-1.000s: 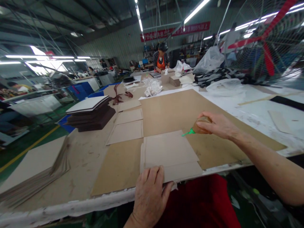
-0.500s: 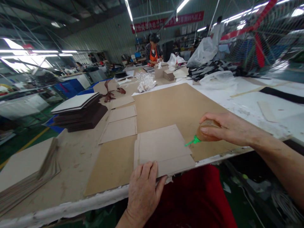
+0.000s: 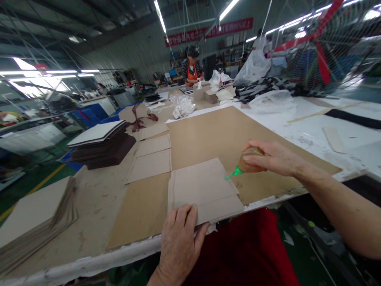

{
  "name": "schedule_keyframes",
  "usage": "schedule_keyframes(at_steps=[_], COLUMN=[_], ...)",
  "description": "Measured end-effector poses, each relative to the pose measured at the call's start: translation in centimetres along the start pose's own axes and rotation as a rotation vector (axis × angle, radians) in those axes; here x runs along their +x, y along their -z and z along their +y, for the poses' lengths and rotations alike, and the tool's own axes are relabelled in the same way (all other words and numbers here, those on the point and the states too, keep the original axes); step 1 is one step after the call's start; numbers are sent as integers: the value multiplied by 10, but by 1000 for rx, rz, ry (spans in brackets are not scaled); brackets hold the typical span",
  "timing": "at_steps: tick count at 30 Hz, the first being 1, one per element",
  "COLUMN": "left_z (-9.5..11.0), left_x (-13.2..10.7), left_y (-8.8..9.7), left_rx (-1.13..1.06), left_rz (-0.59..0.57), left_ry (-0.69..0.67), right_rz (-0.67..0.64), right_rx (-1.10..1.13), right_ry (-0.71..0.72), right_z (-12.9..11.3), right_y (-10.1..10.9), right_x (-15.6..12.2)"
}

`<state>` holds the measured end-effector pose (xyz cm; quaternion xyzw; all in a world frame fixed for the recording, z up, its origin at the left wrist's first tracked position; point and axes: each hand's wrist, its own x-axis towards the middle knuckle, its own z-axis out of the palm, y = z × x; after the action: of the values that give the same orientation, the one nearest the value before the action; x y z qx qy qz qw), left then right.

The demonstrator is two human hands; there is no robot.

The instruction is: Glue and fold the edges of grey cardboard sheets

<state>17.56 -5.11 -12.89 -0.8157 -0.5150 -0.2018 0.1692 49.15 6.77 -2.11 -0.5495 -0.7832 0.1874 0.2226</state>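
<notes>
A stack of grey cardboard sheets (image 3: pixel 205 186) lies at the near edge of the table, on a large brown board (image 3: pixel 220 137). My left hand (image 3: pixel 180 238) presses flat on the stack's near edge, fingers stretched out. My right hand (image 3: pixel 272 157) is closed around an amber glue bottle (image 3: pixel 247 165) whose green nozzle (image 3: pixel 232 174) points down-left, its tip at the right edge of the top sheet.
Three grey sheets (image 3: pixel 150 155) lie in a row to the left. A pile of dark boards with a white top (image 3: pixel 101 143) stands beyond them, and fanned sheets (image 3: pixel 32 216) at the near left. A person in an orange apron (image 3: pixel 192 69) works at the far end. A fan (image 3: pixel 321 51) spins at right.
My right hand has shifted the glue bottle slightly left and up, bringing the nozzle tip onto the right edge of the top sheet. My left hand stays on the stack.
</notes>
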Motion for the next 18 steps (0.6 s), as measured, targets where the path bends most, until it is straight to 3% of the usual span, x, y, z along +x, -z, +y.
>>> schedule_keyframes(at_steps=[4, 7, 13, 18], left_z=[0, 0, -1, -3], left_x=[-1, -1, 0, 4], left_y=[-2, -2, -1, 3], left_rx=[1, 4, -9, -79], left_rz=[4, 11, 13, 18], left_ry=[17, 13, -13, -4], right_rz=[143, 173, -26, -96], right_rx=[-49, -57, 35, 184], right_ry=[20, 17, 7, -49], right_z=[3, 4, 4, 15], right_y=[-12, -14, 2, 13], right_x=[24, 29, -2, -33])
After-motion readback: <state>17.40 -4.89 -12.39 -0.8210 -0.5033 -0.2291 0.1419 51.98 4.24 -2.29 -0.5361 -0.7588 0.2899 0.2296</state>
